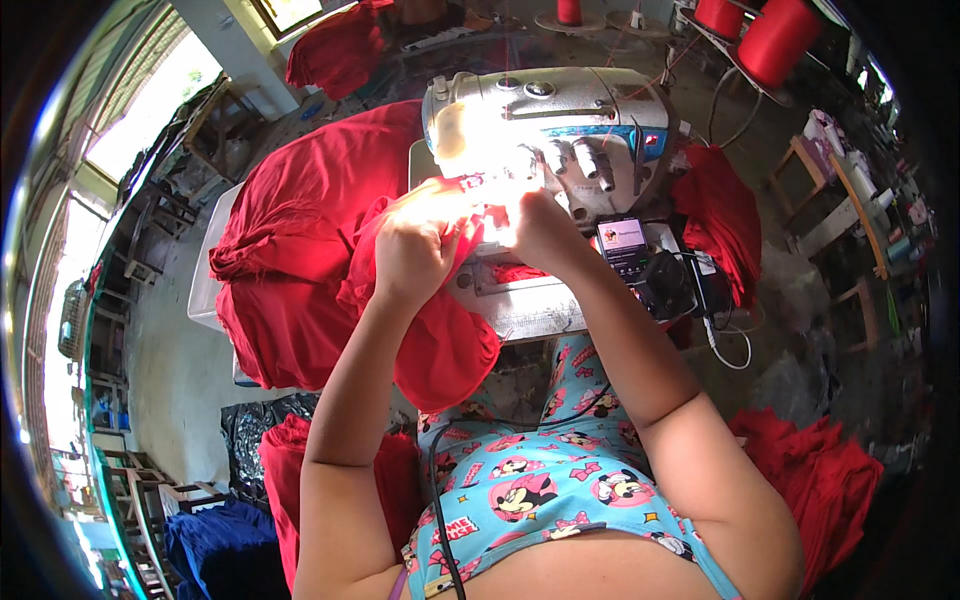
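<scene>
A sewing machine (610, 112) stands in front of me, its lamp throwing strong glare over the needle area. My left hand (415, 250) is closed on a red cloth (445, 345), left of the needle area. The cloth hangs over the table's front edge toward my lap. Close by on the right, my right hand (540, 232) is curled at the cloth's bright edge, under the machine head. Its fingertips are partly washed out by the light. A larger heap of red fabric (310, 200) spreads to the left, partly over a white bin (205, 265).
Right of the machine bed lie a phone (622, 240) with a lit screen, a black object (665, 283) and a white cable (730, 355). Red thread cones (780, 45) stand at the back right. More red cloth (810, 480) lies beside me; blue cloth (222, 548) is at lower left.
</scene>
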Available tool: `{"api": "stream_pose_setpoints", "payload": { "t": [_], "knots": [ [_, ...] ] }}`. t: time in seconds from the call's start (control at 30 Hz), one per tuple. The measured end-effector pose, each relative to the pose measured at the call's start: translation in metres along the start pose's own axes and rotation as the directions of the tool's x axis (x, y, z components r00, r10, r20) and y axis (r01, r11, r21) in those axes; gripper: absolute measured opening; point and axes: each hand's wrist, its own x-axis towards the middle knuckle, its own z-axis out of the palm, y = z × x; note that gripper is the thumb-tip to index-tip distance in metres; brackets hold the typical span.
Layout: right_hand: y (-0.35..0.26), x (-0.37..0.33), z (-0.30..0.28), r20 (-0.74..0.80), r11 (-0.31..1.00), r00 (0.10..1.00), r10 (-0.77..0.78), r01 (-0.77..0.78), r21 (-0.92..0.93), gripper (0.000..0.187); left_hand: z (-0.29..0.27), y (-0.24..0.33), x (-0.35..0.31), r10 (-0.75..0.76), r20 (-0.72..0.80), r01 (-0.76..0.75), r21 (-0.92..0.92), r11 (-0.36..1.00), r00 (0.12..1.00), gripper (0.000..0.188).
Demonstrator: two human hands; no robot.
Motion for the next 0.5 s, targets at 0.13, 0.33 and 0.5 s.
{"api": "stream_pose_setpoints", "payload": {
  "t": [0.13,0.33,0.5],
  "knots": [
    [-0.006,0.015,0.01,0.044,0.988,0.989,-0.144,0.141,0.068,0.018,0.002,-0.004,0.0,0.146,-0.164,-0.152,-0.024,0.988,0.976,0.013],
    [0.022,0.032,0.023,-0.122,0.996,0.989,-0.088,0.09,0.01,0.017,0.001,0.041,-0.017,0.001,-0.255,0.004,0.021,1.0,0.967,0.024],
    [-0.015,0.03,0.02,-0.28,0.993,0.956,-0.091,0.107,0.043,0.02,0.08,-0.013,-0.098,-0.451,0.148,0.44,-0.611,0.658,0.88,0.016]
  ]
}}
